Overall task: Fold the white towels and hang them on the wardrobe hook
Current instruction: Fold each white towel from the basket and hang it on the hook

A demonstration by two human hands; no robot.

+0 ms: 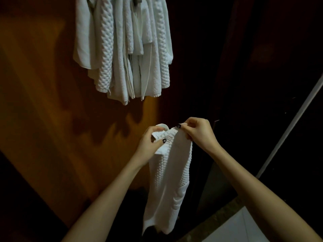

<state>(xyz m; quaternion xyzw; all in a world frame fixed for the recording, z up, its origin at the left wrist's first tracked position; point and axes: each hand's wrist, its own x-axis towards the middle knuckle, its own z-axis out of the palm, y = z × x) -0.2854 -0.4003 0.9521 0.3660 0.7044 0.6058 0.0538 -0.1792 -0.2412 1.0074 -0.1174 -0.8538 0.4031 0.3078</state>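
Observation:
A white waffle-textured towel (167,180) hangs folded lengthwise in front of me, its top edge pinched between both hands. My left hand (151,142) grips the top left corner, thumb on the fabric. My right hand (197,132) pinches the top right corner and a thin loop at the hem. Above, several white towels (122,48) hang in a bunch against the brown wardrobe door (43,102). The hook itself is hidden at the top edge behind the bunch.
The dark open wardrobe interior (253,67) lies to the right. A pale diagonal rail or frame edge (288,130) crosses the right side. Light floor tile (241,227) with a speckled stone border shows at the bottom right.

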